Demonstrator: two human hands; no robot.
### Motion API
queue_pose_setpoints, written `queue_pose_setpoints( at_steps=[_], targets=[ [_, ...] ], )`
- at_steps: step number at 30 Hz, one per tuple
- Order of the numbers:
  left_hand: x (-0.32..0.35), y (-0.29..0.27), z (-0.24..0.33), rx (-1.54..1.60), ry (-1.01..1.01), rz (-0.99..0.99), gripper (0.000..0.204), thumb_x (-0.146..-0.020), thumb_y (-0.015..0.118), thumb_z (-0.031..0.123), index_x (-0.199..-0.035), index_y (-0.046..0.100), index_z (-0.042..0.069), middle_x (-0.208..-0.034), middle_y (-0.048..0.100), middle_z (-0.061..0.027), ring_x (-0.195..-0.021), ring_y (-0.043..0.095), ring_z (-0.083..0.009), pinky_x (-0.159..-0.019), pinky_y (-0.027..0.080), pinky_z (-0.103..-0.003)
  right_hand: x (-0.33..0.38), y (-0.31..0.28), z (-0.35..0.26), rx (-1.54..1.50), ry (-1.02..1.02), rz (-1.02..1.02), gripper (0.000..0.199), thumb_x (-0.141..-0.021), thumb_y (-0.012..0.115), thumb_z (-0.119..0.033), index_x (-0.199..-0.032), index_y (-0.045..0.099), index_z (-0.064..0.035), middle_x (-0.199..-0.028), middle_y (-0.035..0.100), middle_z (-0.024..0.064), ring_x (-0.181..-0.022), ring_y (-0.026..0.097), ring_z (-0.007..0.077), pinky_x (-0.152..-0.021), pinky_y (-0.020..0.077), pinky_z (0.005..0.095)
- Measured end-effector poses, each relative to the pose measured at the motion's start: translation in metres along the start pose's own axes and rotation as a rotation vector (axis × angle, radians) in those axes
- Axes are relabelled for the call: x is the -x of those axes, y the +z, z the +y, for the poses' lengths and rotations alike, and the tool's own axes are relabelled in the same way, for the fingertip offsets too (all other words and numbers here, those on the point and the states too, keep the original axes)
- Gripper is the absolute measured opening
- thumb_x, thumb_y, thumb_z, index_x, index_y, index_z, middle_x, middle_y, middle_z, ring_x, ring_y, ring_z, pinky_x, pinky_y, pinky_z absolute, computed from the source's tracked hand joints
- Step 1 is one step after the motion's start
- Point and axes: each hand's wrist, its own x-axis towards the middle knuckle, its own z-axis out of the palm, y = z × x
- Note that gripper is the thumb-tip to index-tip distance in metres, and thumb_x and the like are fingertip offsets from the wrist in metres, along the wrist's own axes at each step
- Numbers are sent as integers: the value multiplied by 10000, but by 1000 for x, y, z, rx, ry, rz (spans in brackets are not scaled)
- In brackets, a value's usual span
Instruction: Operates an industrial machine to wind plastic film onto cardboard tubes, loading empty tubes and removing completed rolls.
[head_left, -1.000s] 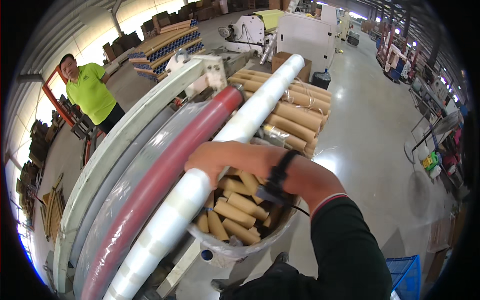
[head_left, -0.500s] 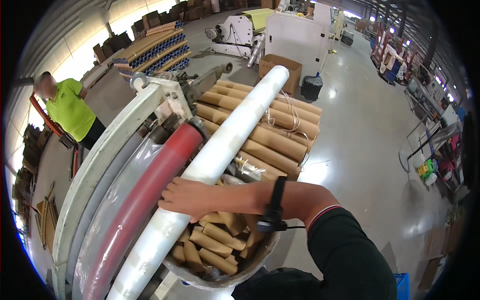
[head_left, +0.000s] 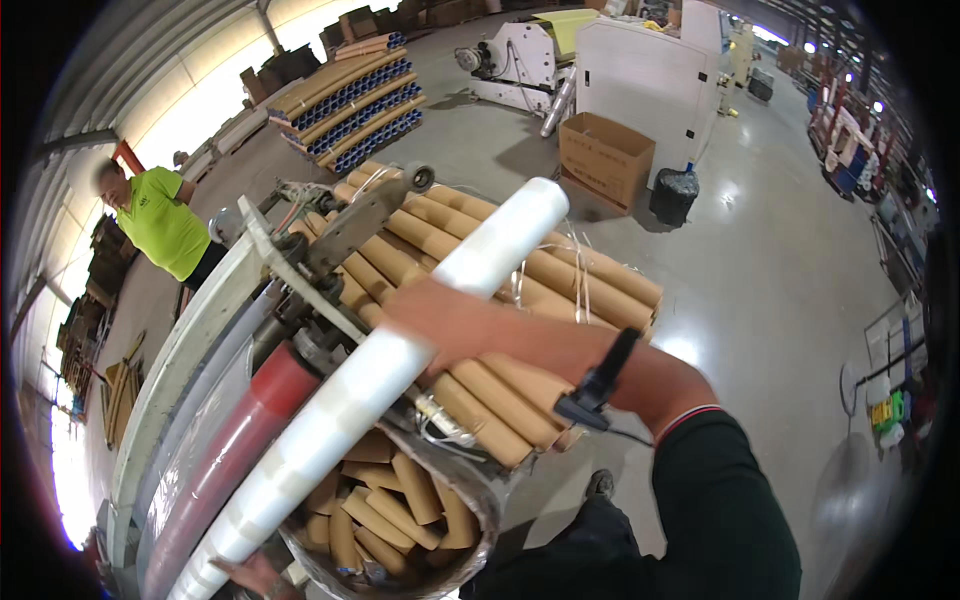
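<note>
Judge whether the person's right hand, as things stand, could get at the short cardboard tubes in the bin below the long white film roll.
Probably not directly: the right hand grips the white film roll, which lies across the bin of short cardboard tubes, partly covering it.

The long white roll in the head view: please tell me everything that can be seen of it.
The long white roll looks like clear film wound into a glossy, milky cylinder with faint seam bands. It slants from bottom left to upper right, beside a red roller, above brown cardboard tubes. The right hand grips its middle; the left hand is at its lower end, contact unclear.
</note>
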Motion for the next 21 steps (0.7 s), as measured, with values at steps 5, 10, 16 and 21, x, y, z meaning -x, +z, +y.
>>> queue_pose_setpoints(
  at_steps=[5, 10, 16, 21],
  targets=[
    [90, 131, -34, 316, -75, 108, 721, -937, 465, 544, -1408, 360, 8, -1423, 424, -180, -1265, 460, -350, -1060, 388, -504, 167, -110, 149, 581, 629, 91, 726, -660, 754, -146, -1305, 430, -69, -1337, 432, 161, -1285, 374, 344, -1016, 348, 481],
    [87, 148, -51, 235, -85, 190, 731, -944, 395, 580, -1427, 339, 34, -1444, 398, -176, -1316, 400, -348, -1099, 328, -510, 282, -122, 210, 161, 883, -110, 823, -702, 760, -213, -1392, 353, -24, -1390, 403, 188, -1295, 378, 382, -1054, 358, 443],
    [72, 84, -82, -452, 287, 123, 719, -952, 419, 543, -1449, 284, 41, -1472, 354, -150, -1304, 408, -341, -1093, 327, -517, 305, -90, 253, -358, 885, -253, 747, -704, 796, -278, -1305, 462, 13, -1299, 514, 227, -1143, 544, 349, -972, 447, 423],
    [164, 195, -163, -613, 393, 108, 623, -975, 401, 510, -1394, 386, 49, -1363, 482, -149, -1226, 483, -325, -1055, 385, -492, 261, -38, 252, -1296, 836, -284, 659, -752, 807, -194, -1299, 493, -2, -1144, 619, 99, -1037, 588, 185, -891, 498, 334]
  ],
)
